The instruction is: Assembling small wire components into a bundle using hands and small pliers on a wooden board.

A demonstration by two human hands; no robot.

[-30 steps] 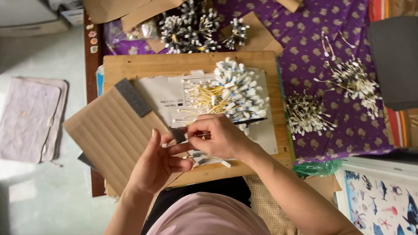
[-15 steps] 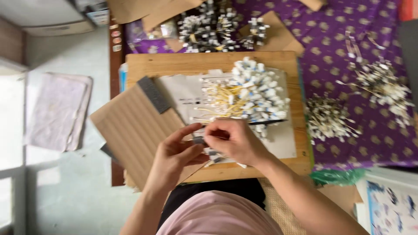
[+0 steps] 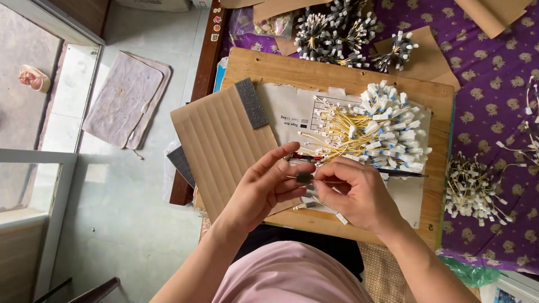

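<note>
My left hand [image 3: 268,186] and my right hand [image 3: 359,193] meet over the near edge of a wooden board [image 3: 348,78]. Between their fingertips they pinch a small dark grey piece [image 3: 304,178] on a thin wire. A loose white-tipped wire [image 3: 331,211] lies just under my right hand. Behind the hands a pile of yellow wires with white and blue tags [image 3: 376,132] rests on a white paper sheet [image 3: 292,112].
A ribbed cardboard sheet [image 3: 222,143] with a grey strip [image 3: 251,102] lies left on the board. Bundles of dark wires with white ends [image 3: 337,31] sit at the back, more bundles [image 3: 471,191] on the purple patterned cloth [image 3: 494,112] at right. A floor mat [image 3: 126,101] lies left.
The view has shifted, so the board sits further right in frame. My hands stay together at the board's near edge, still working the small piece.
</note>
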